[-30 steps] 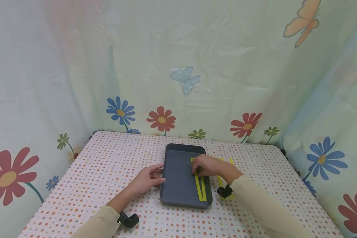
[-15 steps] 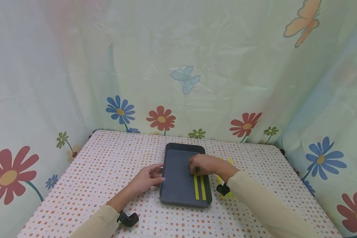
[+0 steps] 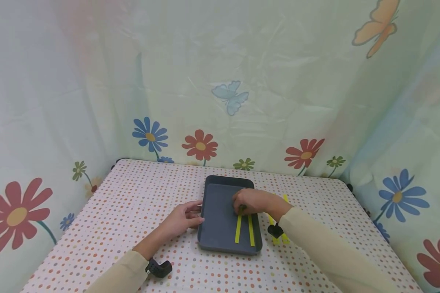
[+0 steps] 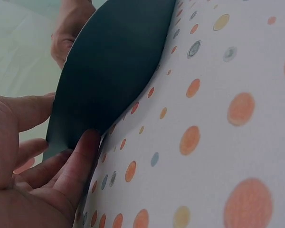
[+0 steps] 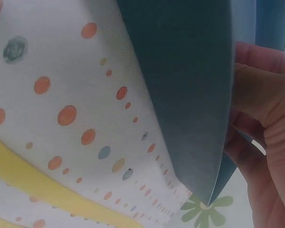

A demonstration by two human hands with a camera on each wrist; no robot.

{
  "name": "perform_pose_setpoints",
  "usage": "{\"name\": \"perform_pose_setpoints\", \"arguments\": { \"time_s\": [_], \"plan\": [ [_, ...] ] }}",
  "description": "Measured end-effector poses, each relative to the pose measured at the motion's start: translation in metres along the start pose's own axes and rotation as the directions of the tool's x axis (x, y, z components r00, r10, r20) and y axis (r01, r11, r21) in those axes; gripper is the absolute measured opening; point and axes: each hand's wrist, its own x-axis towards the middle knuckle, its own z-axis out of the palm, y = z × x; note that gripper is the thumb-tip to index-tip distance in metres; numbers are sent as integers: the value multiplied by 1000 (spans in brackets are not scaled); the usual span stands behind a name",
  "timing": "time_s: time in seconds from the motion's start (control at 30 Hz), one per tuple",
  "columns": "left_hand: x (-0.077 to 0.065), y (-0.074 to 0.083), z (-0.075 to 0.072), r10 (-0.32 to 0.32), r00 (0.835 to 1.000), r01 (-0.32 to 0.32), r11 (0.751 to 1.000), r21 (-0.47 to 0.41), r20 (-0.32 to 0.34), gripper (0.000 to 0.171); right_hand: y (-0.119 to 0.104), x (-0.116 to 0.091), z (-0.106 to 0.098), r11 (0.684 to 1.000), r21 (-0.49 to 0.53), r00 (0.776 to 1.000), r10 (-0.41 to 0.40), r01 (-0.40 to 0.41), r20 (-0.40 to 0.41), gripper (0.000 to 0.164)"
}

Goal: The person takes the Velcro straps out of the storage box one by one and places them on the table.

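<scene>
A dark grey rectangular tray (image 3: pixel 217 228) lies on the dotted table. Inside it, toward the right side, are two yellow strips. My right hand (image 3: pixel 252 200) reaches over the tray's right rim and pinches the far end of the left yellow strip (image 3: pixel 238 230), which slants a little; its upper end is hidden under the fingers. Beside it the other yellow strip (image 3: pixel 251 232) lies along the tray's right wall. My left hand (image 3: pixel 182 218) rests its fingertips on the tray's left side, and the left wrist view shows those fingers (image 4: pixel 80 164) loosely extended against the outer wall (image 4: pixel 116 57).
Right of the tray, more yellow strips (image 5: pixel 61 190) lie on the table, partly covered by my right forearm in the head view. The table (image 3: pixel 150 191) has a dotted cover. A flowered curtain (image 3: pixel 168 81) hangs behind and at both sides.
The left strip's near end has swung leftward, so the gap between the two strips in the tray has widened. My right hand has shifted slightly left; my left hand stays at the tray's side.
</scene>
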Motion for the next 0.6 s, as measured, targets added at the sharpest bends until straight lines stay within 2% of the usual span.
{"name": "perform_pose_setpoints", "arguments": {
  "time_s": [0.3,0.6],
  "plan": [
    [0,2,0,-9,1000,9,1000,-11,6,68,0,2,-3,1000,-2,999,24,-24,27,12],
    [0,2,0,-11,1000,12,1000,-20,6,69,-2,2,-4,1000,-3,1000,5,-5,17,12]
  ]
}}
